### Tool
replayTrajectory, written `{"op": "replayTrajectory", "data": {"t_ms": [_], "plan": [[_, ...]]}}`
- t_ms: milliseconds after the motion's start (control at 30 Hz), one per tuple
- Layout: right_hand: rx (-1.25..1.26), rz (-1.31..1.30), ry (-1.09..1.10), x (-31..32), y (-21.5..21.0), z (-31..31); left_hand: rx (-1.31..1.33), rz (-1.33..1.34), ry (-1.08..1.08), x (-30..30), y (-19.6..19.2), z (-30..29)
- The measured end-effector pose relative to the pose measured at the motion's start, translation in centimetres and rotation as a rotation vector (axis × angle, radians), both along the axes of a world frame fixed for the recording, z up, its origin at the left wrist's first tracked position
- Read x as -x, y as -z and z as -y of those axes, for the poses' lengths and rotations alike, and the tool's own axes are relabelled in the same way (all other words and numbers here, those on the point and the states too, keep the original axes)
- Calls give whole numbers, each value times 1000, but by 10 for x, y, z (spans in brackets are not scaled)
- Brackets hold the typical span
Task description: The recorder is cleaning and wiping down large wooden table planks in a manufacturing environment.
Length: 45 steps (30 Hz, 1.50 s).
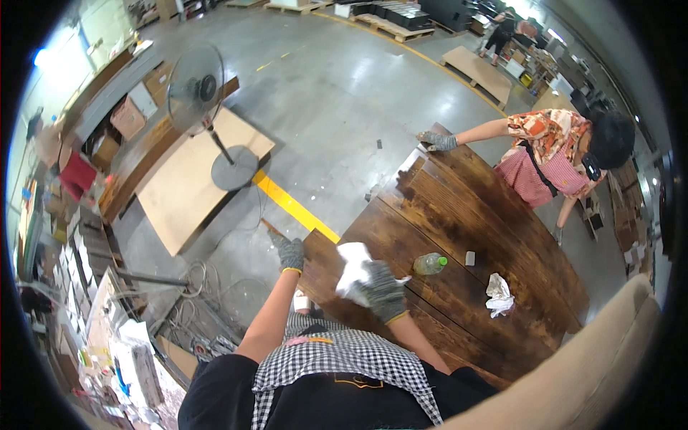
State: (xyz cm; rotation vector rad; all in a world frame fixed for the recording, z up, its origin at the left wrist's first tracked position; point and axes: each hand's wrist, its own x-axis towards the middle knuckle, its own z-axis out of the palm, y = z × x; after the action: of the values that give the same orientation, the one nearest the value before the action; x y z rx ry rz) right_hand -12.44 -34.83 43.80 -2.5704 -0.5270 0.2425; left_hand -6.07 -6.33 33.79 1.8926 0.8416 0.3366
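Note:
My right hand [385, 290], in a grey knit glove, presses a white cloth [353, 261] against the dark brown wooden panel [466, 215]. Beside the panel's left end is my left hand [291, 255], gloved the same way. Its fingers are closed around a thin brown strip [271, 229] that sticks out beyond them; its exact kind is unclear. On the panel, to the right of the cloth, are a clear bottle [428, 264] with a green cap, a small pale block [470, 258] and a crumpled white cloth [499, 295] with brown stains.
Across the panel a co-worker [552, 154] rests a gloved hand [437, 141] on its far edge. A standing fan [235, 166] is on a light board [179, 193] at left. A cable [247, 215] trails over the floor. Cluttered benches line the left side; pallets [393, 27] stand behind.

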Motion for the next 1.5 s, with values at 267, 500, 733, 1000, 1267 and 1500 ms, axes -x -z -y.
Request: {"op": "replayTrajectory", "data": {"t_ms": [267,500,733,1000,1267,1500], "plan": [[253,-40,-128,33,85,-14,394,252,-136,-7,43,-14],[361,40,-286,43,89,-11,636,430,-119,-54,65,-88],[397,331,-389,-37,85,-156,1115,408,-190,-60,117,-72],[273,157,-594,-113,60,-284,264,212,16,-37,182,-72],[147,229,-261,0,47,-69,1053,440,-244,-57,137,-48],[261,175,-367,-3,113,-84,965,339,-265,-58,140,-53]]}}
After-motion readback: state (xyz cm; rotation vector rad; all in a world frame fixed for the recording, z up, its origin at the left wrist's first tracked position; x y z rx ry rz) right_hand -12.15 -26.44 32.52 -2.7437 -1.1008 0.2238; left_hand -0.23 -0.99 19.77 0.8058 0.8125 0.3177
